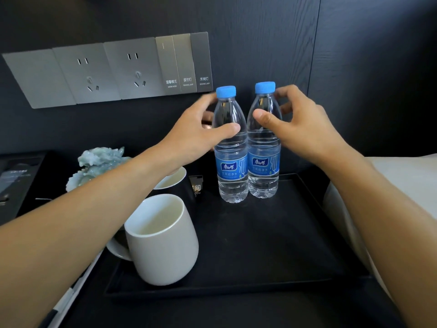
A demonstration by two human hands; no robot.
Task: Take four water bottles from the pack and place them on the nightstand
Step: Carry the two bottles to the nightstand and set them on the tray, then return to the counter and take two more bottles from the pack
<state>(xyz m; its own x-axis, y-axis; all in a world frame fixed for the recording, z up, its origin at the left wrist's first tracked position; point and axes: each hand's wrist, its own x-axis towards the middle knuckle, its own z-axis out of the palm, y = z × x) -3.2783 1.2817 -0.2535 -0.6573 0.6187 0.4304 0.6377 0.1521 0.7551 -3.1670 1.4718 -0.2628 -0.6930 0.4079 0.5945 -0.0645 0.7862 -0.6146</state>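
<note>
Two water bottles stand upright, touching, at the back of the black tray [307,233]. Our left hand [189,136] has its fingers wrapped around the left bottle [230,166], thumb in front. Our right hand [305,129] curls loosely around the right bottle [263,162]; we cannot tell whether it grips.

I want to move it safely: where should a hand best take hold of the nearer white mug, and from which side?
Probably the nearer white mug by its handle, coming from the left: the handle sticks out leftward and the mug stands upright.
</note>
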